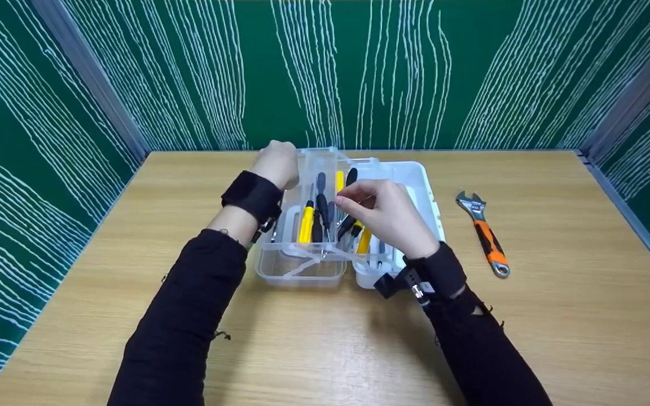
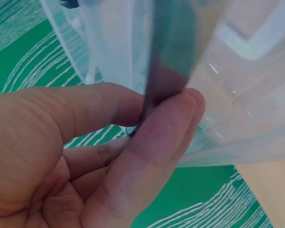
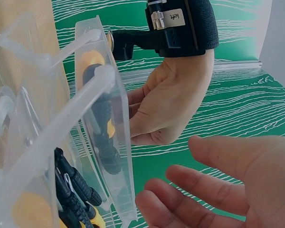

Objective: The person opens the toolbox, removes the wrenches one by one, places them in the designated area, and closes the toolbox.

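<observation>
A see-through plastic toolbox (image 1: 302,276) stands unfolded, with a white compartment (image 1: 431,208) at its right. My left hand (image 1: 277,163) is at the far left of it; in the left wrist view its thumb and fingers pinch a flat, shiny metal piece (image 2: 168,71), whose kind I cannot make out. Over the middle of the box is my right hand (image 1: 384,214). Its fingers (image 3: 204,187) are spread and hold nothing in the right wrist view. Beneath and beside it lie a yellow-handled screwdriver (image 1: 306,223) and several black-handled tools (image 3: 76,185).
An adjustable wrench (image 1: 486,237) with an orange and black handle lies on the wooden table (image 1: 325,344), right of the box. Green panels (image 1: 347,73) with white streaks enclose the table at the back and sides.
</observation>
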{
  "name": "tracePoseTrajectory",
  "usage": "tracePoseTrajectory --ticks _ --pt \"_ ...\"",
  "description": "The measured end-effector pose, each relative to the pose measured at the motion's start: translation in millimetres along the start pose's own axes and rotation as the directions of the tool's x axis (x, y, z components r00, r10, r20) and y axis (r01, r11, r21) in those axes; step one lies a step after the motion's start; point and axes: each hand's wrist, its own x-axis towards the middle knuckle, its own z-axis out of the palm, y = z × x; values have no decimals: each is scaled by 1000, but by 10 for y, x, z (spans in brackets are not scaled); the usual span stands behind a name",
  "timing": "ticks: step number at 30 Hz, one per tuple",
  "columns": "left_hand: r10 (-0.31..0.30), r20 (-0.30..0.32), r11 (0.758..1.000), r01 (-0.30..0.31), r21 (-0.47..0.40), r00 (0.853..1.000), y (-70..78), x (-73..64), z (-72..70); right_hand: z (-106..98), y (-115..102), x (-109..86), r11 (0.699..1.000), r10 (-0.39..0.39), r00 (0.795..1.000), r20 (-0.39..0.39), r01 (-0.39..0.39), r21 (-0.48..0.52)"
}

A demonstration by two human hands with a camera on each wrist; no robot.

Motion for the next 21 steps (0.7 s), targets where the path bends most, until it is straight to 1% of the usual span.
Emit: tracePoseTrajectory --ticks 2,5,9,15,21 --pt "2 0 999 -2 -40 1000 -19 -16 -21 5 3 6 1000 -7 1000 -4 6 -10" --pt "-15 0 992 15 -122 1000 -43 -49 -62 12 0 12 1000 -9 1000 -7 8 -24" --pt "-21 -41 975 12 -220 999 -72 -113 -137 10 4 12 1000 4 1000 4 -4 -23" --pt "-30 -102 953 -3 -304 994 -103 -240 -237 27 -10 11 1000 16 999 37 -16 -6" --pt "-10 -183 941 -52 -334 983 -61 -389 -301 57 -49 15 1000 26 998 50 -27 13"
